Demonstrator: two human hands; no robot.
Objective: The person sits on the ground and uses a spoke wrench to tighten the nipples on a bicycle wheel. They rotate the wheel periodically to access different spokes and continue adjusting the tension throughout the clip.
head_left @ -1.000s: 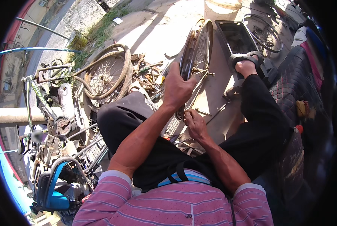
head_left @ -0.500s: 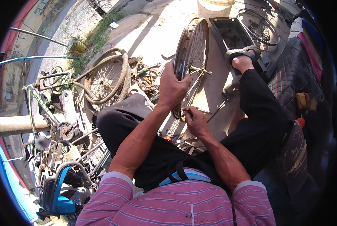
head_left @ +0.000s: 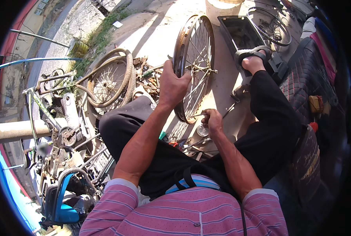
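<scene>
My left hand is closed on the rim of a bare, rusty bicycle wheel, held upright between my legs, its hub and spokes facing right. My right hand is closed on a thin metal piece that reaches to the lower part of the rim; whether it is a spoke or a tool, I cannot tell. Under that hand a shiny round metal item shows. A green object lies beneath the wheel, near my left forearm.
Scattered tools, another wheel with tubes and bicycle parts lie at left. My sandalled foot is by a black crate. Beyond stand a bucket and loose hoops; quilted padding is at right.
My left hand and the wheel have shifted slightly up and left, with more of the spokes showing. My right hand has moved right, away from the rim, and a thin piece now shows in it.
</scene>
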